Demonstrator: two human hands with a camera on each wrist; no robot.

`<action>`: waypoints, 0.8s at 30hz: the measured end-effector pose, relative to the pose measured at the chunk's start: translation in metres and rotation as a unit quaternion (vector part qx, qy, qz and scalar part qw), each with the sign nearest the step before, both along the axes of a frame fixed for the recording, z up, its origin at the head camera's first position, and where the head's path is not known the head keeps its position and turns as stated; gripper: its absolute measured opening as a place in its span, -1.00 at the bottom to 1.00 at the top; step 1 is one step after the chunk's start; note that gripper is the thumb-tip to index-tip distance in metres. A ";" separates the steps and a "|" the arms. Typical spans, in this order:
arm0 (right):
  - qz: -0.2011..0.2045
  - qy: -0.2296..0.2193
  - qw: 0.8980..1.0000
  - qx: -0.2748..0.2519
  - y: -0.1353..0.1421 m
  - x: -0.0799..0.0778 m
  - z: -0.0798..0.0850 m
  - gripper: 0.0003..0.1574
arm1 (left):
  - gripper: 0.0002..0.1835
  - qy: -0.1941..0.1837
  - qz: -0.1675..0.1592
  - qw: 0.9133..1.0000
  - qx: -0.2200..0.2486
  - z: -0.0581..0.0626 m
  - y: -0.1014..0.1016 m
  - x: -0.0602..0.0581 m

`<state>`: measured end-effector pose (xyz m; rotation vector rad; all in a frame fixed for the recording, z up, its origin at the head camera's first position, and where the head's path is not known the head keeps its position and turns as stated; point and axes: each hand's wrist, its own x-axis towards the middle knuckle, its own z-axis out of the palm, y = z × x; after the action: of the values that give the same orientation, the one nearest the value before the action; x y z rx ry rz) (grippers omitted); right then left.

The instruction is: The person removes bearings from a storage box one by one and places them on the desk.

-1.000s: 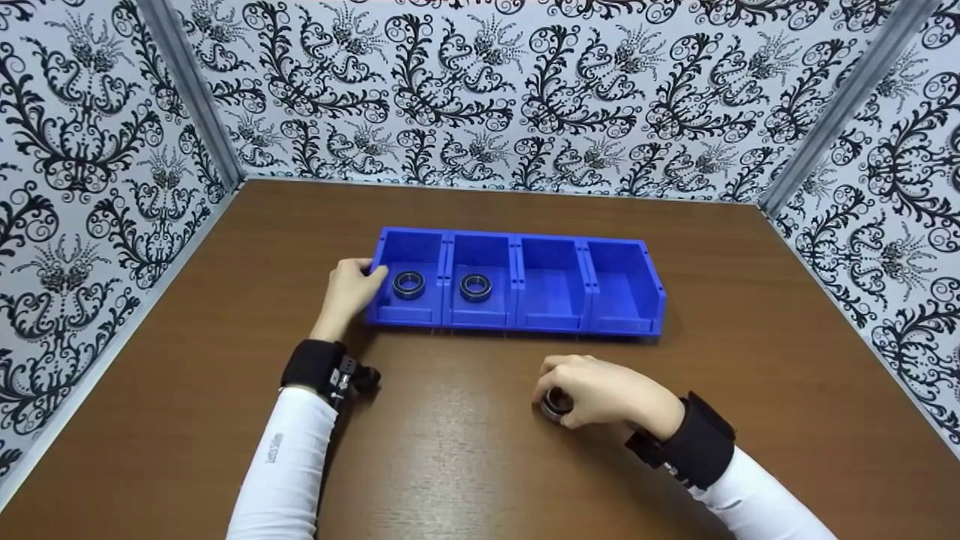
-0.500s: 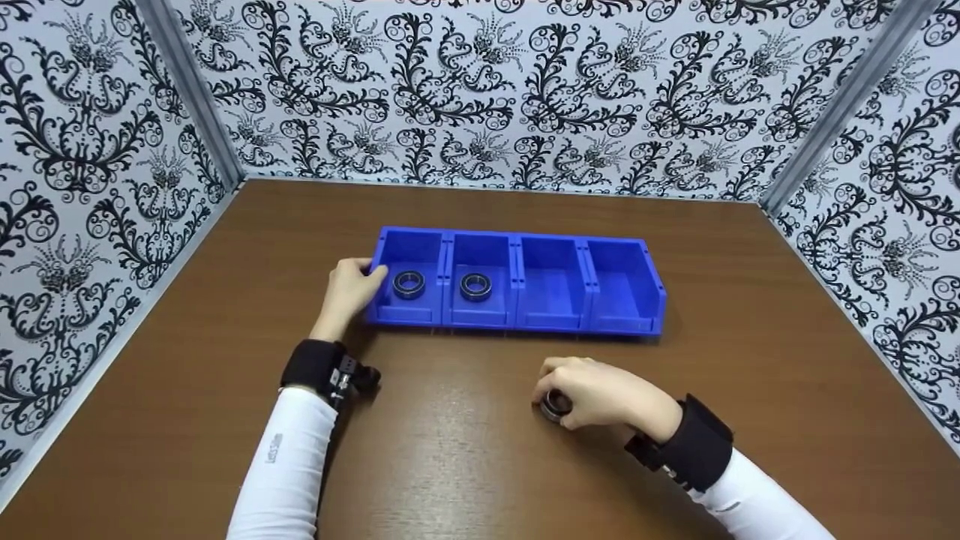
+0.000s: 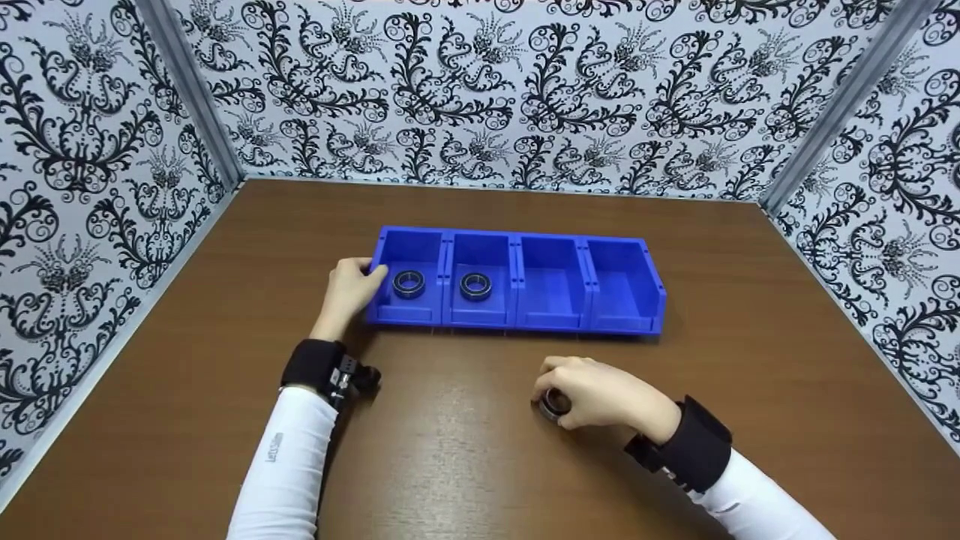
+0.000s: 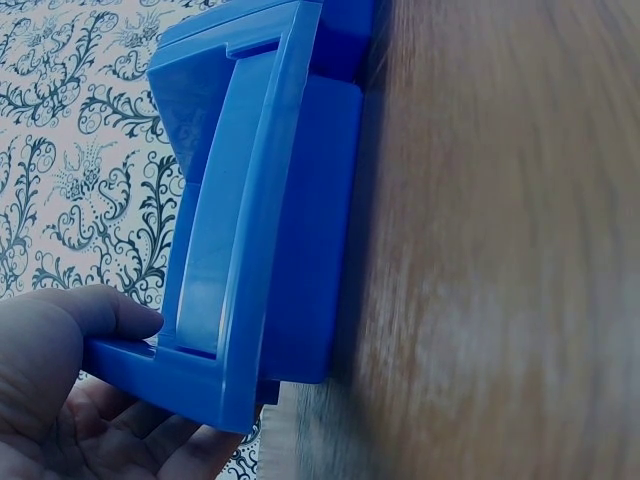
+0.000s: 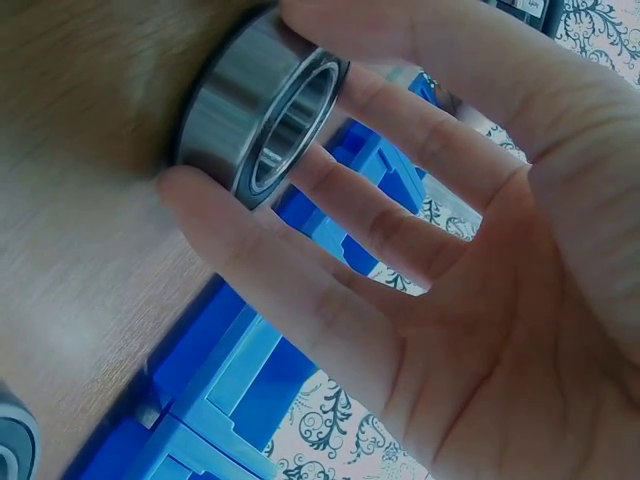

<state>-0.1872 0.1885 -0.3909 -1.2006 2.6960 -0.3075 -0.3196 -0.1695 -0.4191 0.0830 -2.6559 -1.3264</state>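
Observation:
My left hand (image 3: 351, 294) grips the left end wall of a row of joined blue storage bins (image 3: 551, 322). In the left wrist view the thumb (image 4: 118, 312) lies over the bin's rim (image 4: 245, 250) and the other fingers sit on the outer side. One dark ball bearing (image 3: 409, 284) lies flat in the leftmost bin, and another bearing (image 3: 475, 286) in the bin beside it. In front of the bins, my right hand (image 3: 604, 390) holds a third bearing (image 3: 553, 406) at the tabletop. The right wrist view shows this bearing's steel outer ring (image 5: 235, 95) between thumb and fingertips.
The brown wooden table (image 3: 450, 450) carries the bins near its middle. Patterned panels (image 3: 480, 90) stand along the back and sides, with grey metal posts (image 3: 191, 94) at the corners. A black strap with a small camera (image 3: 365, 379) sits on the left wrist.

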 end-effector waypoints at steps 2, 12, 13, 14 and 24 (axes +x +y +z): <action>0.000 0.004 1.000 0.000 0.000 0.000 -0.001 -0.62 | -0.62 0.000 -0.004 1.000 -0.003 0.000 0.000 0.000; -0.002 0.010 1.000 -0.003 0.001 0.001 -0.002 -0.59 | -0.63 -0.001 -0.003 1.000 -0.001 0.000 -0.001 0.000; -0.003 0.010 1.000 -0.003 0.001 0.001 -0.002 -0.59 | -0.64 -0.001 -0.002 1.000 -0.002 0.000 -0.001 0.000; -0.004 0.010 1.000 -0.003 0.001 0.002 -0.002 -0.58 | -0.64 0.000 -0.002 1.000 -0.003 0.000 -0.001 0.000; -0.011 0.007 1.000 0.001 0.001 0.003 -0.002 -0.55 | -0.59 -0.011 -0.003 1.000 -0.001 0.001 0.000 0.001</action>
<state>-0.1843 0.1891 -0.3927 -1.1778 2.7226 -0.3011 -0.3189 -0.1698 -0.4178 0.0883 -2.6778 -1.3320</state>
